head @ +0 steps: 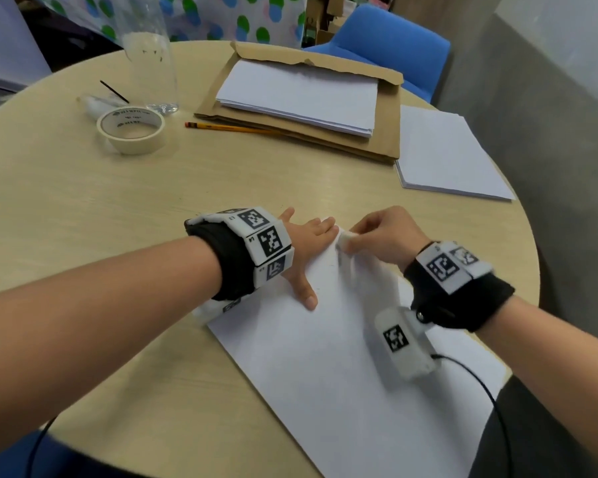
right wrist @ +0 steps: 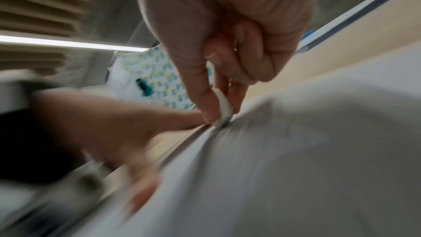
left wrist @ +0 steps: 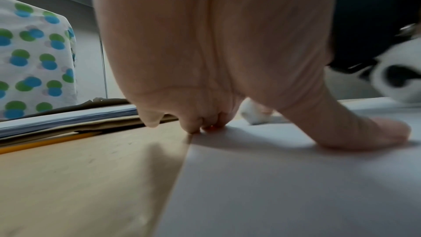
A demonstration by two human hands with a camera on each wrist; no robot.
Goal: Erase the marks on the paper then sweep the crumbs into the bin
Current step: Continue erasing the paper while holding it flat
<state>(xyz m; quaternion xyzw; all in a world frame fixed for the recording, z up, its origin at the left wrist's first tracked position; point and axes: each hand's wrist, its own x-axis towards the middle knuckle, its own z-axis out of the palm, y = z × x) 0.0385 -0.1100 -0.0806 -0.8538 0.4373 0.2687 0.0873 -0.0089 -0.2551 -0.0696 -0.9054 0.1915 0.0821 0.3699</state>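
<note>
A white sheet of paper (head: 328,367) lies at the near edge of the round wooden table (head: 83,208). My left hand (head: 308,250) presses flat on the sheet's far left corner, fingers spread, thumb (left wrist: 373,132) on the paper (left wrist: 284,186). My right hand (head: 380,236) pinches a small white eraser (head: 346,238) against the sheet's far edge, just right of the left fingertips. In the right wrist view the eraser (right wrist: 224,111) sits between thumb and fingers, its tip on the paper (right wrist: 296,159). That view is blurred. No marks, crumbs or bin can be made out.
Beyond the hands lie a yellow pencil (head: 232,127), a roll of masking tape (head: 132,131), a clear plastic bottle (head: 149,53), a paper stack on a brown envelope (head: 301,94) and another white stack (head: 446,153) at right. A blue chair (head: 387,39) stands behind the table.
</note>
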